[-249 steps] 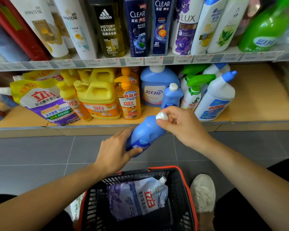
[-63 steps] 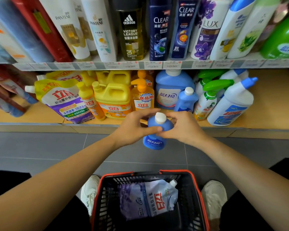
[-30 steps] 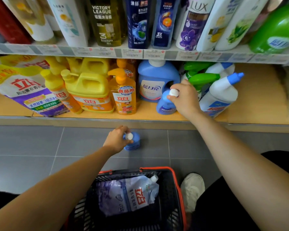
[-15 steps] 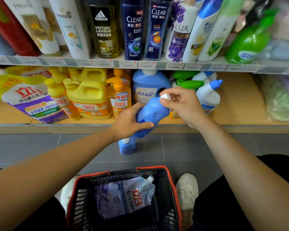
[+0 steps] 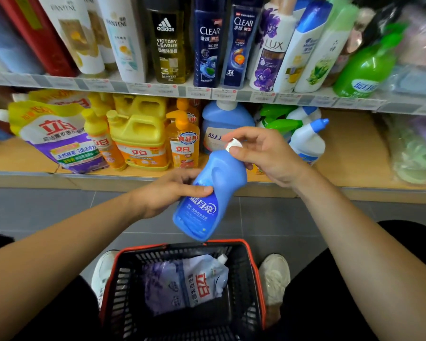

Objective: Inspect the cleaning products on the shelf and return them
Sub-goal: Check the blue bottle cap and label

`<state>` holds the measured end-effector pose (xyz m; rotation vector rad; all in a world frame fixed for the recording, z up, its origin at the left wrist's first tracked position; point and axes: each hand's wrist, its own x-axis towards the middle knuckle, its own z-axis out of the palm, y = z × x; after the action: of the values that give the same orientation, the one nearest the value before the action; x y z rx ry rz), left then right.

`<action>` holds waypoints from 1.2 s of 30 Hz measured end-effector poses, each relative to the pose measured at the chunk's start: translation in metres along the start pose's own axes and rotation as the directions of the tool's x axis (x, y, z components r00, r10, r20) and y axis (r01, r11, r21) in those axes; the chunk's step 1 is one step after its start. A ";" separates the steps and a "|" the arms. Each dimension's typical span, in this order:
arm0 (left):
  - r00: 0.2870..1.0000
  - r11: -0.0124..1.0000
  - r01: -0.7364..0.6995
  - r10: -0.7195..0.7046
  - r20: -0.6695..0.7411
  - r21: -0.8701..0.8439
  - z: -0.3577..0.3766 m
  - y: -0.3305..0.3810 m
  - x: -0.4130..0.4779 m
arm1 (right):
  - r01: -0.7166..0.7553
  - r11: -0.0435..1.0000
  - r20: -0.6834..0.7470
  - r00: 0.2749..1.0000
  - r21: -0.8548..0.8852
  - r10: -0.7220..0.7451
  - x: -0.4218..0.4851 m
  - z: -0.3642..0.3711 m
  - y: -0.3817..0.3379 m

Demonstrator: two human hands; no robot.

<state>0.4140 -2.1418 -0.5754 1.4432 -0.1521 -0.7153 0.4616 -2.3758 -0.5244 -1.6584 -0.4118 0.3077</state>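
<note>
- Both hands grip the blue detergent bottle; left hand wraps its body, right hand pinches the white cap
- Bottle hangs tilted above the basket, before the shelf
- Risk: cap loosening, or a slip into the basket

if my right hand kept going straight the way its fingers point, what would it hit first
Probably the large blue jug on the lower shelf, just beyond the right hand and the cap of the blue bottle; depth is unclear.
</note>
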 end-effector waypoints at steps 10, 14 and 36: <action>0.835 0.692 0.014 0.389 -0.389 0.722 0.016 -0.008 -0.012 | -0.031 0.943 -0.445 0.886 -0.331 -0.127 -0.002 0.031 0.018; 0.824 0.598 0.126 0.382 -0.420 0.792 0.011 -0.009 -0.013 | -0.085 0.939 -0.446 0.891 -0.334 -0.079 -0.002 0.039 0.025; 0.894 0.956 -0.244 0.157 -0.420 -0.161 -0.001 0.010 0.003 | -0.244 0.969 0.092 0.965 -0.021 0.245 -0.015 0.043 0.055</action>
<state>0.4207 -2.1429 -0.5677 1.3176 0.0934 -0.2424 0.4347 -2.3488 -0.5850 -1.7108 -0.2779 0.5706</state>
